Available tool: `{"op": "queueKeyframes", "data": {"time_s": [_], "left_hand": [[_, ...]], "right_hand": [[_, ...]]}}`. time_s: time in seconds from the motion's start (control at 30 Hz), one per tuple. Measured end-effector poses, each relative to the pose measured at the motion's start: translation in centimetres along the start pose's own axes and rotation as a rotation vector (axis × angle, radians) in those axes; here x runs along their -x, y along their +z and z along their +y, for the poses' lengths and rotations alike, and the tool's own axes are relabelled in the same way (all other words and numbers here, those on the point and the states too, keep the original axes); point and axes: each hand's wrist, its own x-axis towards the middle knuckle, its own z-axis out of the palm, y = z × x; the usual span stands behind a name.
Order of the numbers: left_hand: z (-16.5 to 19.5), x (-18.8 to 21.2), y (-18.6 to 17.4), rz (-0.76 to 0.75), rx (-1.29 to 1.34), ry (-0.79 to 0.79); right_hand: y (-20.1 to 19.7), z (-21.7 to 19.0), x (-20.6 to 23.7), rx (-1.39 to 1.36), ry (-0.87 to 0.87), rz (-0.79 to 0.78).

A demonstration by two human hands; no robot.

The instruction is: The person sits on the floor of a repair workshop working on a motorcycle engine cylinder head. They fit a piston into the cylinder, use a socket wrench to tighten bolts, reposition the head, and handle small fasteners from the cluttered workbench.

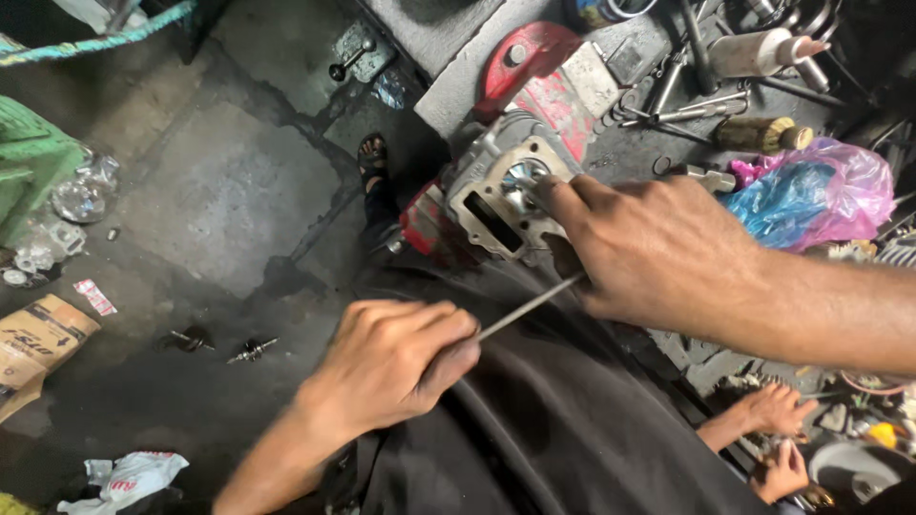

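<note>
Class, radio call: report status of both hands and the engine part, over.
Left hand gripping thin metal rod. Right hand on grey metal engine cylinder, fingertip at bore. Another person's hands low right, apart.

Free room only to L over concrete floor point(229, 191), w/ two small metal parts point(219, 345) lying loose there; R side blocked: red vise point(534, 81) behind engine cylinder point(501, 186), bench point(630, 143) crowded w/ tools, plastic bag point(811, 195) close by, another person's hands point(778, 439) low R.
</note>
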Motion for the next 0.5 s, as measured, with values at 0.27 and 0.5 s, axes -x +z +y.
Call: {"op": "queueKeyframes", "data": {"time_s": [0.27, 0.5], "left_hand": [[-7.4, -2.7, 2.2, 0.342, 0.397, 0.280], [-8.5, -22.6, 9.8, -0.274, 0.342, 0.207]], "right_hand": [[-1.2, -1.8, -2.9, 0.044, 0.311, -0.439], [6.5, 0.2, 0.8, -1.691, 0.904, -0.195]]}}
